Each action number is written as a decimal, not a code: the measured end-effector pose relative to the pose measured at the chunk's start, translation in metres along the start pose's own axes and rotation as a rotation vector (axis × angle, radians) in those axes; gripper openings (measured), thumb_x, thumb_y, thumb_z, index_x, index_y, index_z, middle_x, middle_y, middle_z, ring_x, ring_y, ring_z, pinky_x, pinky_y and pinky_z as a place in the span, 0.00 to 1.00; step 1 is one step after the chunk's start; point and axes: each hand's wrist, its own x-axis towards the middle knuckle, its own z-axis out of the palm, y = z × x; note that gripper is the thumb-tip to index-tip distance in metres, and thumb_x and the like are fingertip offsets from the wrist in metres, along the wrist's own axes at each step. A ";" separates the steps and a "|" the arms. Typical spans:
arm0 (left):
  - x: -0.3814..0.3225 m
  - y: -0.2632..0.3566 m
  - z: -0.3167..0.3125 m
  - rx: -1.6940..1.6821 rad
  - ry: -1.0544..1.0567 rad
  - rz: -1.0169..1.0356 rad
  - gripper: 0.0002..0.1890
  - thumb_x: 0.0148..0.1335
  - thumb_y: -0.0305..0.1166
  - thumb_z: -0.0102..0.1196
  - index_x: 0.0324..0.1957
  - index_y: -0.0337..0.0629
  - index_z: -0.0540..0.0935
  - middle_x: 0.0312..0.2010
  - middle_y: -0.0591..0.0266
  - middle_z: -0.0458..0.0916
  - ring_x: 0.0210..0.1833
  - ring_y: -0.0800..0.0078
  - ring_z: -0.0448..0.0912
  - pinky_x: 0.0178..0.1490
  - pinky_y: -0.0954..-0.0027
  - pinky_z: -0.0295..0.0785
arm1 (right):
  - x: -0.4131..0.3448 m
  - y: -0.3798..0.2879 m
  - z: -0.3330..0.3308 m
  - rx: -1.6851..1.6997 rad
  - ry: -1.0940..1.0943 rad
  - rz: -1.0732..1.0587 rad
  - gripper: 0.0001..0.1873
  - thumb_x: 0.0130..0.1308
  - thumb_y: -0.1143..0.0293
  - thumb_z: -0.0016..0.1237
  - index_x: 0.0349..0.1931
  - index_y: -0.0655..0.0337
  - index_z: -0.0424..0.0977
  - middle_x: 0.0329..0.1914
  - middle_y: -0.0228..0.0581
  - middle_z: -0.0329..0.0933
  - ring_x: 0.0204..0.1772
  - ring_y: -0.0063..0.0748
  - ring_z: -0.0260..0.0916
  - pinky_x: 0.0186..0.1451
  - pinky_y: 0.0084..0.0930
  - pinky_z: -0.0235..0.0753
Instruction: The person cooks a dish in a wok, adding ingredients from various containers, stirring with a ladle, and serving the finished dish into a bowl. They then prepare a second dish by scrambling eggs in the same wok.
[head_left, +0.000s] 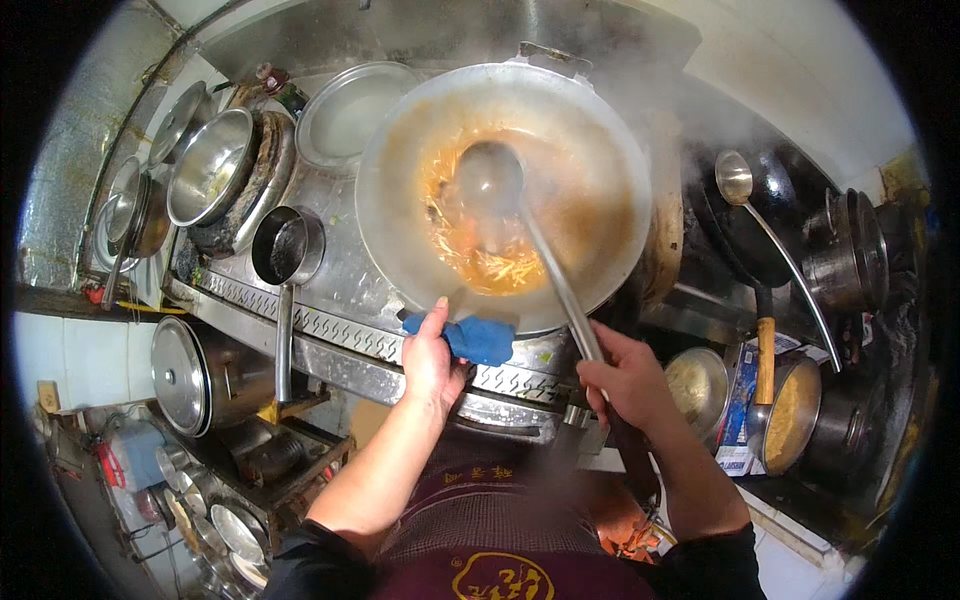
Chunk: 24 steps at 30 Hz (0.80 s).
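Note:
My left hand (433, 361) grips a folded blue cloth (484, 340) at the near rim of a large metal wok (384, 187). Whatever part of the wok lies under the cloth is hidden. A long-handled ladle (559, 281) is held in my right hand (626, 379), its dark lower handle running down past the wrist. The round ladle bowl (489, 174) is over the middle of the wok. Pale strips of food (499, 268) lie in a steaming brownish-orange liquid (581, 214) there. Steam blurs the ladle bowl and part of the food.
Left of the wok are a small saucepan (287, 244), a steel bowl (212, 166) and a round shallow pan (352, 112). To the right lie a dark wok (784, 191) and another ladle (787, 255). A lidded stockpot (176, 375) stands at lower left.

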 end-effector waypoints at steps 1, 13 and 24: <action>0.001 0.000 -0.003 -0.004 -0.009 -0.018 0.14 0.66 0.37 0.56 0.47 0.40 0.73 0.34 0.60 0.81 0.29 0.68 0.81 0.23 0.71 0.69 | 0.007 0.001 0.003 -0.012 0.047 -0.056 0.31 0.60 0.78 0.44 0.67 0.60 0.60 0.17 0.31 0.67 0.14 0.22 0.66 0.17 0.21 0.68; -0.002 0.006 -0.006 0.040 0.002 -0.012 0.13 0.64 0.38 0.58 0.46 0.44 0.75 0.32 0.64 0.81 0.28 0.72 0.80 0.20 0.74 0.65 | -0.008 0.009 0.007 -0.317 0.207 -0.100 0.30 0.62 0.73 0.45 0.66 0.62 0.60 0.24 0.37 0.74 0.18 0.25 0.70 0.22 0.28 0.74; -0.002 0.003 -0.004 0.022 -0.045 0.017 0.19 0.68 0.41 0.50 0.53 0.37 0.73 0.43 0.54 0.80 0.44 0.60 0.80 0.49 0.60 0.75 | 0.020 -0.016 -0.053 -0.743 0.284 -0.320 0.34 0.61 0.73 0.48 0.67 0.71 0.55 0.43 0.66 0.76 0.42 0.52 0.79 0.47 0.36 0.77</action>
